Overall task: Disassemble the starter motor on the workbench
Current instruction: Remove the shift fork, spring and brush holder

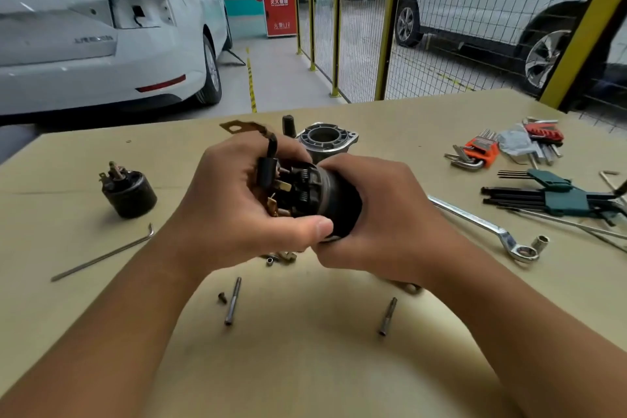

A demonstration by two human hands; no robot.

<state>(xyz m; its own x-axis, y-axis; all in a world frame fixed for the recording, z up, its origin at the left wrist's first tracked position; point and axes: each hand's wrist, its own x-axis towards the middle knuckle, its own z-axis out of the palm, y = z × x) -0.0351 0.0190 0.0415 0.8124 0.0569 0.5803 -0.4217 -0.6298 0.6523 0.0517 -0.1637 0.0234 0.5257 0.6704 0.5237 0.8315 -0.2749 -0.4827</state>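
Note:
Above the workbench (305,366) I hold the dark cylindrical starter motor body (334,195) between both hands. My left hand (230,210) grips its brush-holder end (291,192), where springs, copper tabs and a black lead with a brass terminal strap (242,128) show. My right hand (380,214) wraps round the housing from the right. The black solenoid (129,193) lies apart at the left. A grey aluminium nose housing (327,139) stands just behind my hands.
Two long through bolts (232,305) (387,316), a small screw (222,298) and small fittings (281,257) lie near me. A bent rod (101,254) lies left. A ring spanner (488,231), a socket (540,243) and hex key sets (481,154) (559,197) lie right.

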